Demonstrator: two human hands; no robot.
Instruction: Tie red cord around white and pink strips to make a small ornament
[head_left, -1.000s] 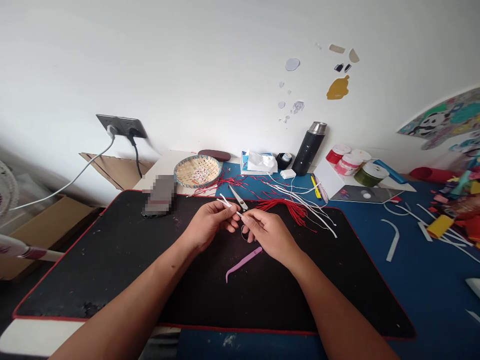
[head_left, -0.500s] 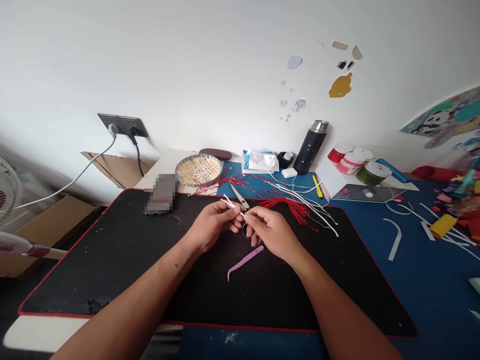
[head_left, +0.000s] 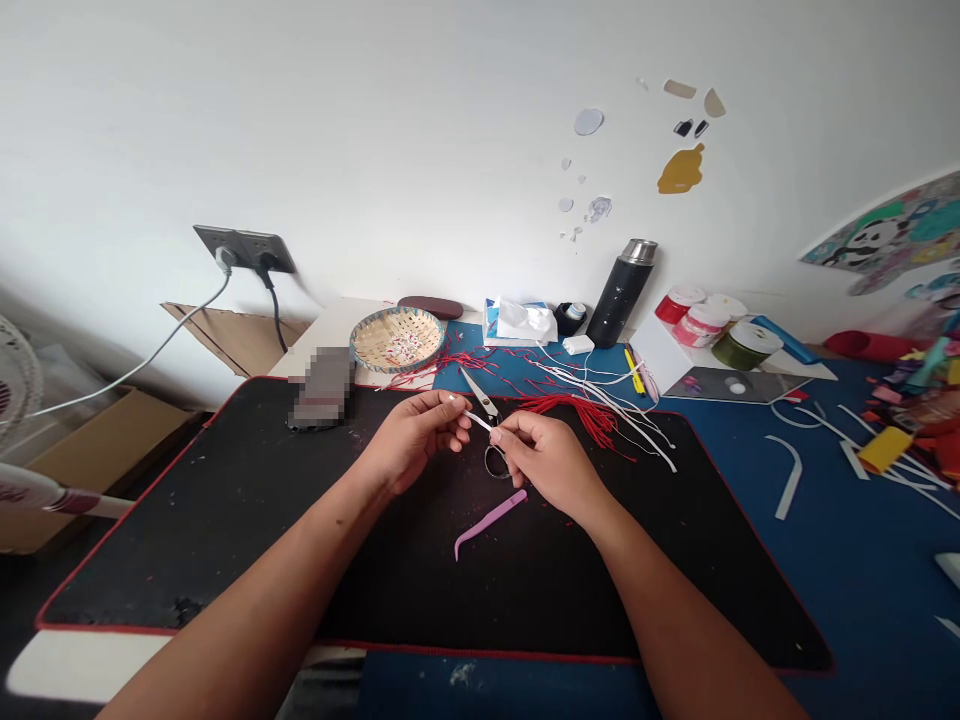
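A short white cord (head_left: pixel 478 420) stretches between my two hands above the black mat (head_left: pixel 300 560). My left hand (head_left: pixel 420 432) pinches one end of it between thumb and forefinger, its other fingers curled. The other end is pinched in my right hand (head_left: pixel 536 448). Just behind the cord lies a pair of scissors (head_left: pixel 484 400), blades pointing away, one handle loop showing beside my right fingers. Closer to me on the mat rest pink curved tweezers (head_left: pixel 491 522). A bundle of red cords (head_left: pixel 589 412) fans out beyond my right hand, with longer white cords (head_left: pixel 637 405) beside it.
A woven basket (head_left: pixel 397 340) with small bits inside stands at the back. Along the wall are a tissue box (head_left: pixel 519 322), a black thermos (head_left: pixel 622 295) and spools of cord (head_left: pixel 748 345). A blurred dark object (head_left: pixel 322 390) lies back left. Paper scraps (head_left: pixel 892 455) cover the right side.
My left hand has slid left and slightly away from my right, so more of the white cord shows between them. The right hand has barely moved.
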